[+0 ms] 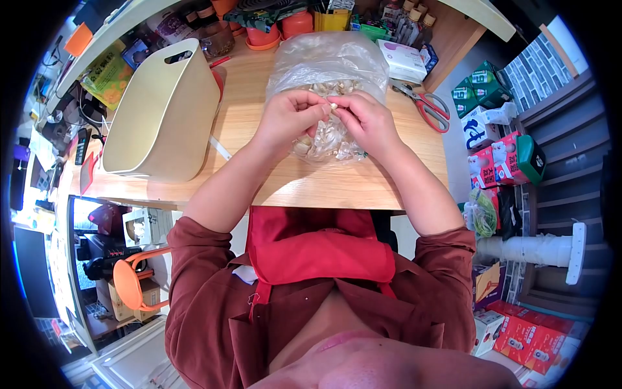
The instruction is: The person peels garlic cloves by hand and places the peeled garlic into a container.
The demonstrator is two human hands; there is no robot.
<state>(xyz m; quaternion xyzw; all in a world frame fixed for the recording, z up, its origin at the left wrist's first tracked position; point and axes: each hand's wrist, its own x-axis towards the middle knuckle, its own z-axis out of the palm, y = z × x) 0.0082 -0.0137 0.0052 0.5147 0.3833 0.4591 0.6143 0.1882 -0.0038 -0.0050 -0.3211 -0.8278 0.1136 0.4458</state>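
My left hand (pixel 293 117) and my right hand (pixel 366 118) meet over a clear plastic bag (pixel 330 55). Pinched between the fingertips of both is a small pale garlic clove (pixel 334 107). Under and around my fingers, garlic cloves and papery skins (pixel 330 139) fill the bag's open front. My palms hide part of this heap. To the left of my left hand stands a tall cream plastic bin (pixel 159 117), its inside partly in view.
Red-handled scissors (pixel 427 107) lie right of the bag, near a white box (pixel 400 61). Pots, jars and bottles line the table's back. An orange stool (pixel 128 285) stands at lower left; cartons (pixel 495 159) are stacked on the right.
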